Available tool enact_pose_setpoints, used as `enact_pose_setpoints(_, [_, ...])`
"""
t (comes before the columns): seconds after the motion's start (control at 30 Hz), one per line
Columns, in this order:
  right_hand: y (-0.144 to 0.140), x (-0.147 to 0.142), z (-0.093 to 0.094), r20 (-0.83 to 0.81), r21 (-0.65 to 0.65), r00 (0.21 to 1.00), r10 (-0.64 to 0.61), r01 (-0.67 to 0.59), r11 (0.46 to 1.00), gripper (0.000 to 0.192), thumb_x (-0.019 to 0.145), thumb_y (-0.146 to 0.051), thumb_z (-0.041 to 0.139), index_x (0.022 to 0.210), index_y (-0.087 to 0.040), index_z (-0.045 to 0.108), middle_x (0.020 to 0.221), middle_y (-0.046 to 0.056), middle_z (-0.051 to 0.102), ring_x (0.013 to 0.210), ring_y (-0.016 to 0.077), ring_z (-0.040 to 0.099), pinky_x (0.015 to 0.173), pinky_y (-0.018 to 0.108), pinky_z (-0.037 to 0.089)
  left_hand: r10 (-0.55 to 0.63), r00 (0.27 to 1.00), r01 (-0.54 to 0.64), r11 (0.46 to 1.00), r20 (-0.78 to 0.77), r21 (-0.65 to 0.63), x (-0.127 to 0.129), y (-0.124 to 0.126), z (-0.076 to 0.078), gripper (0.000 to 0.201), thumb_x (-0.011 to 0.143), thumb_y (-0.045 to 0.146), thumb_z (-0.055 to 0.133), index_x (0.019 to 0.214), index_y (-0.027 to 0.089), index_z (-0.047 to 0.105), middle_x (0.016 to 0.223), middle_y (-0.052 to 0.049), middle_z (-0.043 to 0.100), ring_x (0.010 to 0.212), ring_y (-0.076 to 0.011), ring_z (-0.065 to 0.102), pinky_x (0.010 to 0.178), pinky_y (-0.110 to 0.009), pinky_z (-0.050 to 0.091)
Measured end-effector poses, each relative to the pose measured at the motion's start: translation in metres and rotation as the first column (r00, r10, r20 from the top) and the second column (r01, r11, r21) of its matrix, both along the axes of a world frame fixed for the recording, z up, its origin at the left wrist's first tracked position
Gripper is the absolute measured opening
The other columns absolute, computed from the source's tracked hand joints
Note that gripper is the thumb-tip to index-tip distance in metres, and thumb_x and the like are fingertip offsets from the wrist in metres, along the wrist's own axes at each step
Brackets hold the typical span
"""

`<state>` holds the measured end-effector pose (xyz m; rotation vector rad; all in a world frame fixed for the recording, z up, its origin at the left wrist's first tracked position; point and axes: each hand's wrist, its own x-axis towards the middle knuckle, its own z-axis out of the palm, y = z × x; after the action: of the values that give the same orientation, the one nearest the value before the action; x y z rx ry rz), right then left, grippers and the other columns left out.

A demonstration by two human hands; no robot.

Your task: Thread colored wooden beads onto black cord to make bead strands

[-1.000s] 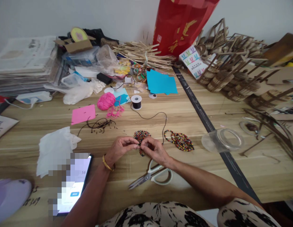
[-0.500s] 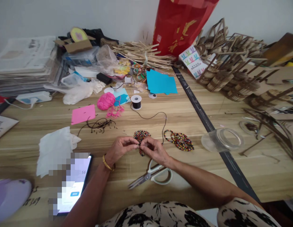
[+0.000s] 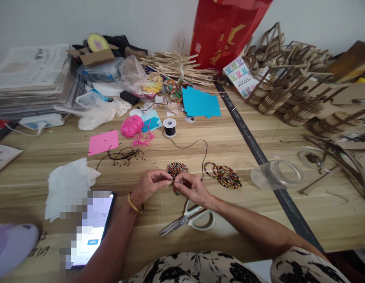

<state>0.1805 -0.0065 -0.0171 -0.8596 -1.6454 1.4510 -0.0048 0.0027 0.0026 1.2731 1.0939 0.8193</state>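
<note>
My left hand (image 3: pixel 150 184) and my right hand (image 3: pixel 191 188) meet fingertip to fingertip over the wooden table (image 3: pixel 229 141), both pinching a small beaded piece (image 3: pixel 176 190) on a thin black cord. A round patch of coloured beads (image 3: pixel 176 169) lies just beyond my fingers. The black cord (image 3: pixel 197 143) runs from there up to a small spool (image 3: pixel 169 127). A second pile of strung beads (image 3: pixel 225 175) lies to the right of my right hand. Scissors (image 3: pixel 190 218) rest on the table under my right wrist.
A phone (image 3: pixel 90 232) and white tissue (image 3: pixel 68 184) lie at the near left. Pink yarn (image 3: pixel 132 125), pink paper (image 3: pixel 103 142), blue paper (image 3: pixel 200 103) and cord scraps (image 3: pixel 125 155) sit farther back. A clear lid (image 3: pixel 278 173) lies right; wooden model parts (image 3: pixel 294 94) and a red bag (image 3: pixel 226 31) behind.
</note>
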Motion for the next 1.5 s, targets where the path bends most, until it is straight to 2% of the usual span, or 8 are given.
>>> enact_pose_setpoints(0.4, [0.0,-0.001,-0.001,-0.008,-0.032,1.0,-0.024,0.024,0.999,0.024,0.082,-0.038,0.056,0.077,-0.015,0.056,0.064,0.0,0.052,0.057,0.0091,0.046,0.053,0.021,0.037,-0.043,0.999,0.043,0.999,0.021,-0.015,0.002,-0.001,0.001,0.015,0.062,0.022,0.074,0.069,0.011,0.066,0.066,-0.002,0.068,0.062,-0.0116,0.06,0.062,-0.022,0.047])
enact_pose_setpoints(0.63, [0.0,-0.002,0.0,-0.106,-0.115,0.994,-0.02,0.008,0.993,0.025,0.079,-0.039,0.061,0.081,-0.015,0.054,0.064,-0.001,0.052,0.056,0.0086,0.047,0.053,0.021,0.039,-0.029,1.0,0.029,1.0,0.001,-0.001,0.002,-0.001,0.003,0.018,0.061,0.026,0.075,0.065,0.012,0.065,0.063,-0.003,0.067,0.059,-0.012,0.058,0.059,-0.022,0.046])
enact_pose_setpoints(0.9, [-0.001,-0.003,0.004,-0.108,-0.075,0.994,-0.01,0.002,0.997,0.021,0.079,-0.035,0.06,0.083,-0.015,0.055,0.064,-0.001,0.052,0.054,0.0081,0.046,0.051,0.02,0.038,-0.082,0.996,0.083,0.996,-0.037,0.041,0.003,-0.001,0.005,0.013,0.067,0.025,0.069,0.067,0.012,0.067,0.067,-0.003,0.066,0.065,-0.0134,0.058,0.065,-0.023,0.045])
enact_pose_setpoints(1.07, [-0.002,-0.002,0.003,-0.013,-0.023,1.0,0.005,-0.005,1.0,0.018,0.08,-0.033,0.058,0.078,-0.015,0.054,0.065,0.0,0.053,0.056,0.0088,0.047,0.051,0.021,0.039,-0.051,0.998,0.052,0.998,-0.028,0.031,0.002,-0.002,0.004,0.013,0.067,0.026,0.069,0.067,0.012,0.066,0.067,-0.003,0.066,0.065,-0.0135,0.057,0.065,-0.023,0.045])
enact_pose_setpoints(1.23, [-0.002,-0.001,0.007,0.002,-0.001,1.0,-0.024,0.024,1.0,0.017,0.079,-0.032,0.058,0.08,-0.016,0.053,0.067,0.0,0.053,0.056,0.0088,0.047,0.051,0.02,0.038,0.009,1.0,-0.009,1.0,0.015,-0.002,-0.001,-0.002,0.003,0.012,0.067,0.024,0.07,0.069,0.012,0.066,0.067,-0.002,0.066,0.064,-0.0126,0.058,0.063,-0.022,0.045])
enact_pose_setpoints(1.4, [-0.001,0.0,0.008,-0.022,-0.043,0.998,-0.054,0.053,0.998,0.022,0.078,-0.036,0.06,0.084,-0.016,0.053,0.065,-0.001,0.051,0.052,0.008,0.044,0.047,0.019,0.033,0.019,0.998,-0.018,1.0,0.055,-0.013,0.0,-0.003,0.004,0.011,0.068,0.023,0.07,0.069,0.013,0.066,0.068,-0.003,0.068,0.064,-0.0125,0.061,0.063,-0.022,0.046])
enact_pose_setpoints(1.5, [-0.002,-0.001,0.006,-0.07,-0.082,0.997,-0.042,0.036,0.996,0.023,0.078,-0.036,0.06,0.085,-0.016,0.052,0.067,0.0,0.054,0.054,0.0085,0.047,0.049,0.02,0.035,0.011,0.998,-0.01,1.0,0.059,-0.006,0.001,-0.003,0.003,0.011,0.068,0.023,0.071,0.069,0.012,0.066,0.067,-0.002,0.067,0.063,-0.0118,0.059,0.062,-0.021,0.045])
